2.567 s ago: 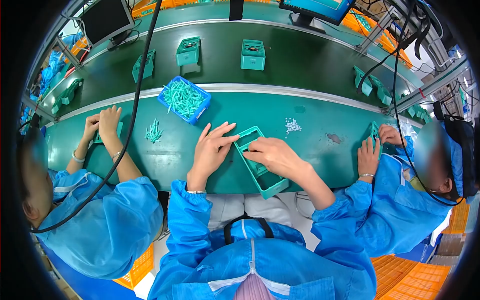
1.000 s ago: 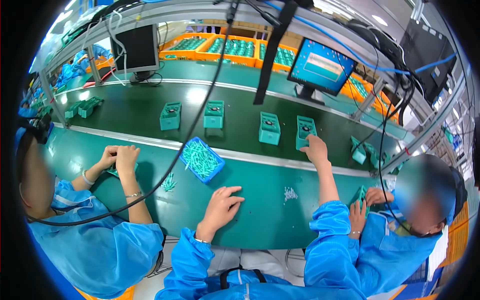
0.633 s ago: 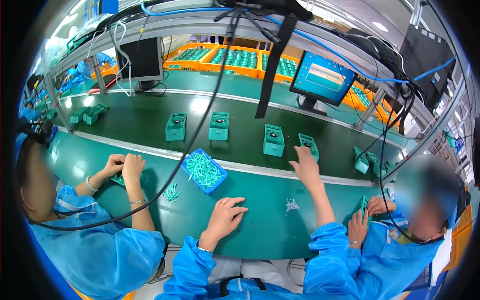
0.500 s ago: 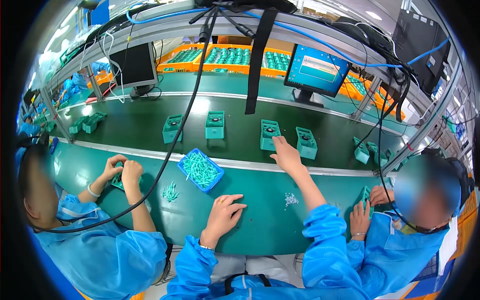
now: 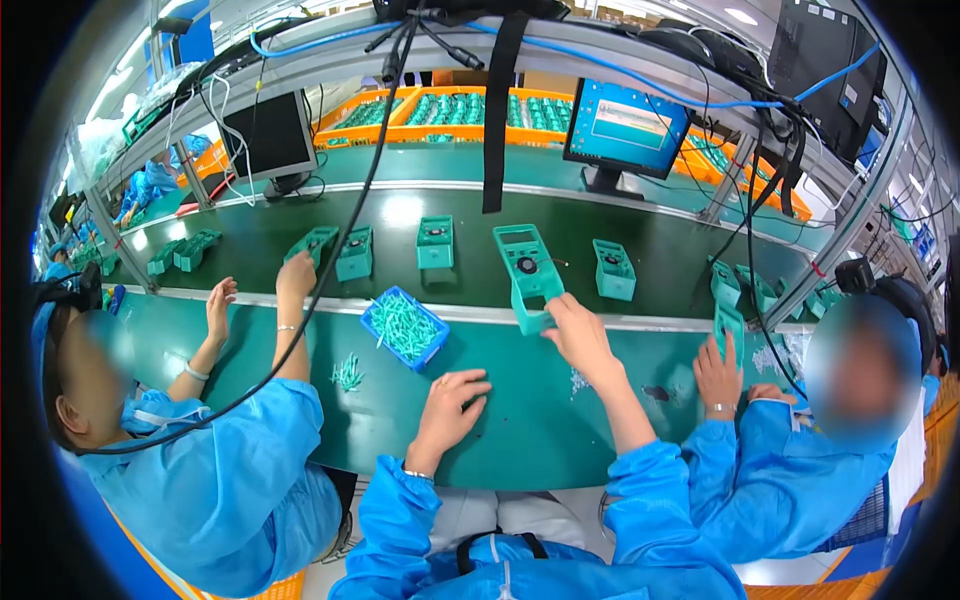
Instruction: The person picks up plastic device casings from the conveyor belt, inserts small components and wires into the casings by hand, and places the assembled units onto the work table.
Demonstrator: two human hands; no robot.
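Note:
My right hand [image 5: 583, 338] grips the lower end of a green plastic housing [image 5: 527, 290]. The housing is tilted up off the dark belt, and a round black part with a thin wire shows inside it. My left hand [image 5: 449, 408] rests on the green table with its fingers loosely apart, holding nothing. Nearest to it is a blue bin [image 5: 405, 328] full of thin green plastic pieces. A small pile of the same pieces [image 5: 347, 373] lies left of the bin. Small clear bits [image 5: 579, 382] lie beside my right wrist, partly hidden by it.
More green housings [image 5: 435, 243] stand along the dark belt [image 5: 385, 215]. A co-worker's hand [image 5: 296, 275] at left touches a housing; another co-worker's hand [image 5: 718, 375] at right holds one upright. Black cable [image 5: 372, 170] and strap [image 5: 494, 140] hang in front. Monitors [image 5: 628, 125] stand behind.
My right hand has taken hold of the housing, lifted it and drawn it towards me. Both co-workers' hands have moved towards the belt with housings. My left hand has barely moved.

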